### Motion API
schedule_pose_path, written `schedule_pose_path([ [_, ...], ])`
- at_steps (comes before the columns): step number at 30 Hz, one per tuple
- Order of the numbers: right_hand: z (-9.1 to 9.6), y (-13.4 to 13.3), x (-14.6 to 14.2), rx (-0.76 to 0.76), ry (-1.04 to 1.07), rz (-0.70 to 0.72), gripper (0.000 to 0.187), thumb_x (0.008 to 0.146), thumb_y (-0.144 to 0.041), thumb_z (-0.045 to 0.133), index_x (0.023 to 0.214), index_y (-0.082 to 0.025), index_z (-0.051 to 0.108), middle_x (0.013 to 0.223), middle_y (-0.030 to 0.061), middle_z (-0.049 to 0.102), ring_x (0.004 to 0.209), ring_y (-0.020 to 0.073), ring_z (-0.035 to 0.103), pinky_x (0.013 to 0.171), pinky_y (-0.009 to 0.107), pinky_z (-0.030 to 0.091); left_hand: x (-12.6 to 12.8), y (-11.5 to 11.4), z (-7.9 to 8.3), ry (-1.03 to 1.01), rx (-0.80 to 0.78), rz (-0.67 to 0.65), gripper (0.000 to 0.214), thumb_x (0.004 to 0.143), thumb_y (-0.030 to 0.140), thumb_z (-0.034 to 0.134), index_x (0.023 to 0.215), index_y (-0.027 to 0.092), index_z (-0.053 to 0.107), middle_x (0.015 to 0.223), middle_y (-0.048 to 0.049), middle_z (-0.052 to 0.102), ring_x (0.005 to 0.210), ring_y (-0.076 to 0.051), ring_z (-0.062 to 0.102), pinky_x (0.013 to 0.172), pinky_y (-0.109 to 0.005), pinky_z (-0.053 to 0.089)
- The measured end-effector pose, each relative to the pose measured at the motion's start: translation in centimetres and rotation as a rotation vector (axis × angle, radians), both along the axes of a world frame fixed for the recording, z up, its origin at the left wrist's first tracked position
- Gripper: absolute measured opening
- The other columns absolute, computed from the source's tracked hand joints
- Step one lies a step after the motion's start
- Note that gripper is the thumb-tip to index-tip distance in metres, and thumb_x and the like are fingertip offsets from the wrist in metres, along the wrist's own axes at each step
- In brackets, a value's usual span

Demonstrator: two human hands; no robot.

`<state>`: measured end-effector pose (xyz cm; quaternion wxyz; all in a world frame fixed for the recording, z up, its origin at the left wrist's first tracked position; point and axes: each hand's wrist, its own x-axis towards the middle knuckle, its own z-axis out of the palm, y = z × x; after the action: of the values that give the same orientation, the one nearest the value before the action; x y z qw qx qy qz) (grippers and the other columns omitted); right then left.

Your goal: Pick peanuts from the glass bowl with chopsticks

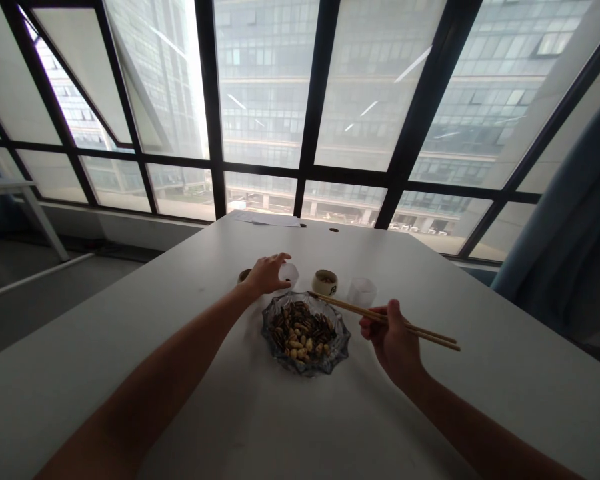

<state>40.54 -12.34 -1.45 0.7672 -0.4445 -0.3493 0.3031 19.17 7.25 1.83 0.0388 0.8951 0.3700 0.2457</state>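
A white table [240,433] spreads beneath the left hand [266,275] and the right hand [395,340], with dark round holes [334,230] at its far end. Beyond both hands, tall windows [265,80] in black frames [317,87] let in pale daylight and face a large building [505,100]; bright streaks [413,64] show on the glass. Far left of the left hand, one pane [87,60] is tilted open, and another white table [3,183] stands on grey floor [65,287]. Well right of the right hand hangs a blue curtain [565,200].

White table [230,407]: glass bowl [307,368], small cups [321,287] in row just beyond, paper [270,219] at far end.
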Motion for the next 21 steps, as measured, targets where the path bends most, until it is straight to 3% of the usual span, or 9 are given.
schedule_pose_path([
  [2, 0.0, 0.3, 0.3, -0.031, 0.038, -0.007, 0.058, 0.069, -0.074, 0.069, 0.063, -0.017, 0.062, 0.049, 0.0048, 0.064, 0.038, 0.0142, 0.056, 0.037, 0.025, 0.044, -0.1, 0.1, 0.0, 0.002, 0.005, -0.019, 0.070, 0.067, 0.030, 0.081, 0.129, 0.018, 0.050, 0.120, -0.0118, 0.067, 0.109, -0.029, 0.064, 0.097, -0.042, 0.048],
  [4, 0.2, 0.2, 0.5, -0.009, -0.030, -0.027, 0.056, 0.073, -0.073, 0.066, 0.065, -0.018, 0.063, 0.050, 0.0050, 0.065, 0.039, 0.0148, 0.057, 0.038, 0.026, 0.045, -0.2, 0.1, 0.1, -0.003, 0.021, -0.057, 0.071, 0.068, 0.028, 0.080, 0.131, 0.018, 0.049, 0.122, -0.0122, 0.064, 0.109, -0.029, 0.063, 0.097, -0.043, 0.048],
  [8, 1.2, -0.8, 0.7, 0.139, -0.418, -0.134, 0.048, 0.088, -0.064, 0.055, 0.072, -0.020, 0.065, 0.058, 0.0059, 0.069, 0.048, 0.0184, 0.063, 0.049, 0.032, 0.052, -0.2, 0.1, 0.4, -0.032, 0.072, -0.162, 0.079, 0.068, 0.023, 0.080, 0.137, 0.023, 0.043, 0.130, -0.0111, 0.057, 0.117, -0.030, 0.058, 0.102, -0.045, 0.046],
  [12, 2.4, -1.1, 0.5, 0.258, -0.758, -0.144, 0.046, 0.091, -0.063, 0.050, 0.076, -0.023, 0.068, 0.061, 0.0060, 0.070, 0.054, 0.0203, 0.066, 0.053, 0.034, 0.055, 0.0, 0.0, 0.6, -0.031, 0.112, -0.234, 0.085, 0.067, 0.022, 0.083, 0.140, 0.023, 0.040, 0.133, -0.0112, 0.056, 0.122, -0.031, 0.054, 0.106, -0.046, 0.042],
  [21, 3.9, 4.3, -1.2, 0.213, -1.083, -0.020, 0.040, 0.094, -0.052, 0.052, 0.074, -0.022, 0.067, 0.063, 0.0036, 0.069, 0.054, 0.0162, 0.061, 0.056, 0.029, 0.049, 0.1, -0.2, 0.7, -0.014, 0.114, -0.235, 0.086, 0.068, 0.024, 0.084, 0.141, 0.022, 0.039, 0.135, -0.0122, 0.057, 0.123, -0.032, 0.055, 0.108, -0.048, 0.040],
])
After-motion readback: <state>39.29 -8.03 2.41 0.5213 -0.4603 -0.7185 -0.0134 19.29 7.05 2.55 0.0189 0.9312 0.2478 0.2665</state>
